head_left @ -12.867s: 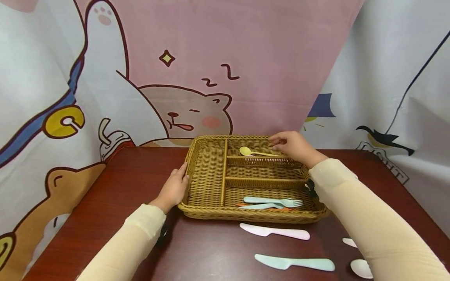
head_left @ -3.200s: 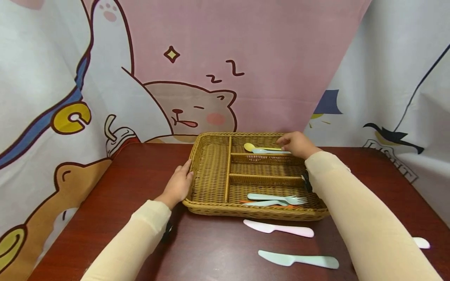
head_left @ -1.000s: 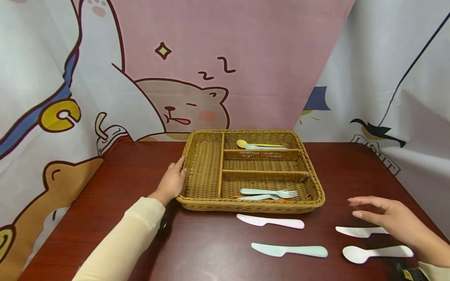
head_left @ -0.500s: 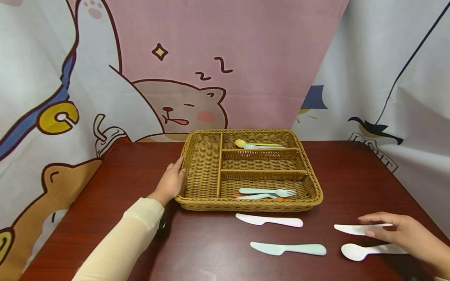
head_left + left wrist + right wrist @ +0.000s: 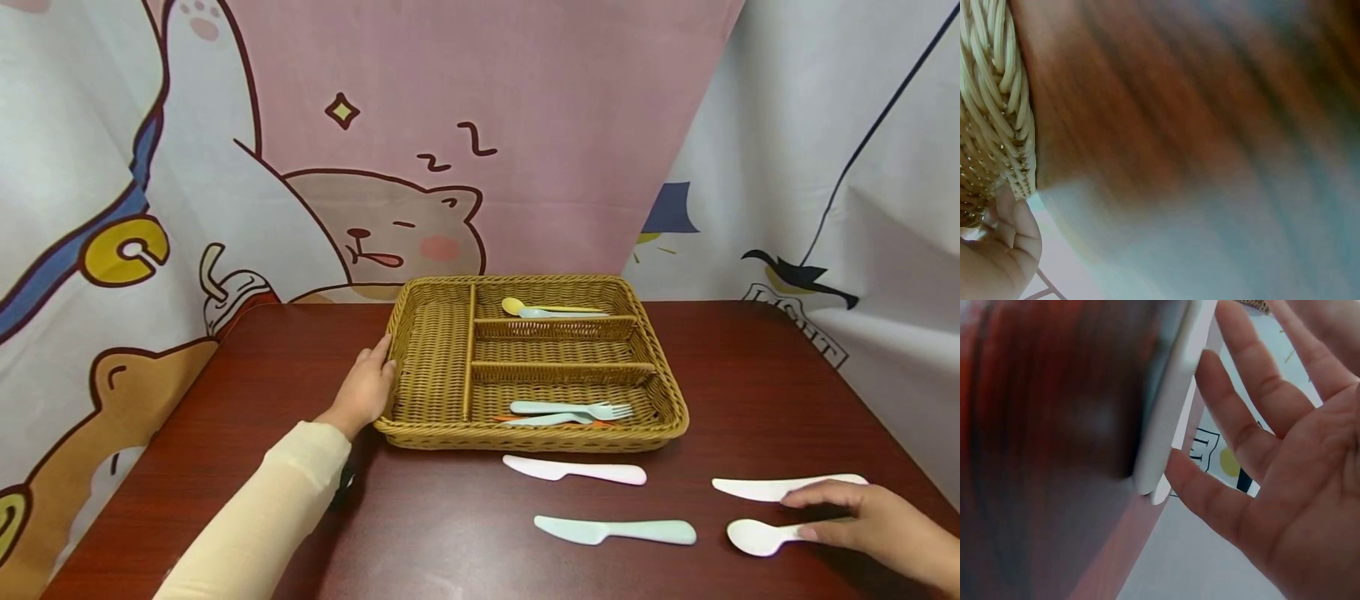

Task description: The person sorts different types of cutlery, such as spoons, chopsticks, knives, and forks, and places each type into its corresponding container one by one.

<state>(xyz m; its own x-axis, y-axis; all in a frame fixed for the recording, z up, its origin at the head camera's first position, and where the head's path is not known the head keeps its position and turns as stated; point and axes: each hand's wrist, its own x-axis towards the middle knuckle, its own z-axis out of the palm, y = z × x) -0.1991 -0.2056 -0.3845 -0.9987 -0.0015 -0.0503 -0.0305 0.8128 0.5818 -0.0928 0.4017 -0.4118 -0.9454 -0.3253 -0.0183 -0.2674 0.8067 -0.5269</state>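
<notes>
A wicker cutlery tray (image 5: 534, 439) with several compartments stands at the back middle of the table. My left hand (image 5: 362, 393) holds its left rim; in the left wrist view part of that hand (image 5: 1015, 240) hides behind the woven edge. At the right, my right hand (image 5: 873, 521) is over a white spoon (image 5: 753, 538), thumb by its neck and index finger apart from it, pointing toward the white knife (image 5: 750, 490) behind. In the right wrist view the fingers (image 5: 1229, 406) are spread and fairly straight, fingertips right at a white handle (image 5: 1175, 394).
A yellow spoon (image 5: 513, 307) and a light blue spoon (image 5: 534, 313) lie in the tray's back compartment. The front one holds a light blue fork (image 5: 607, 411), a pale blue knife (image 5: 551, 420) and something orange. A pink knife (image 5: 577, 470) and a mint green knife (image 5: 615, 532) lie before the tray.
The light blue spoon has joined the yellow one in the back compartment. My right hand has left the tray and come down over the white spoon. My left hand has stayed on the rim.
</notes>
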